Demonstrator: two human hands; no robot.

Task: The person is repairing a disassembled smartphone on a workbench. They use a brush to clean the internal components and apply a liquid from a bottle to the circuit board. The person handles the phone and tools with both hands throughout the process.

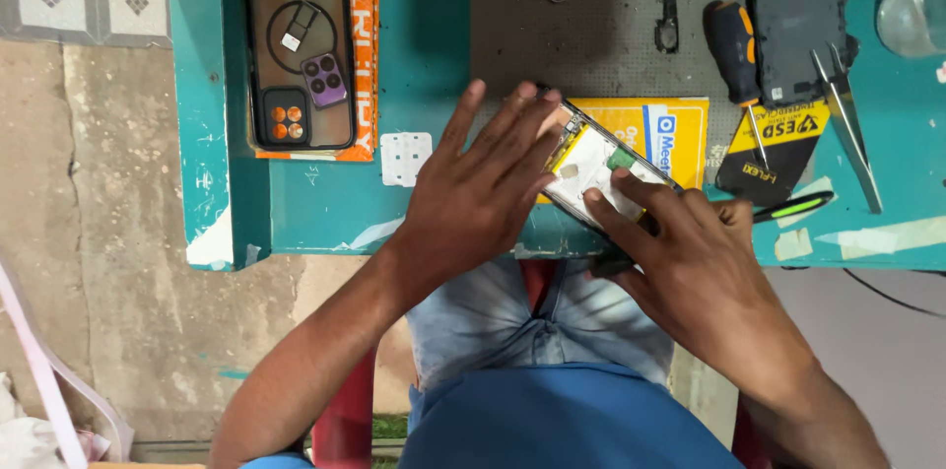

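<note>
An opened phone frame (pixel 601 166) with a white inner plate and a small green part lies tilted at the near edge of the teal table (pixel 434 55). My left hand (pixel 483 193) lies flat over the frame's left side, fingers spread. From the right, my right hand (pixel 680 242) presses its fingertips on the frame's lower right part. Whether either hand grips it I cannot tell; both rest on it.
A yellow packet (pixel 660 129) lies under the frame on a grey mat (pixel 601 35). A screwdriver (pixel 734 60), tweezers (pixel 847 114), a dark phone back (pixel 793 16), a black packet (pixel 774 154) and a clear jar (pixel 912 11) sit right. A boxed phone case (pixel 305 45) lies left.
</note>
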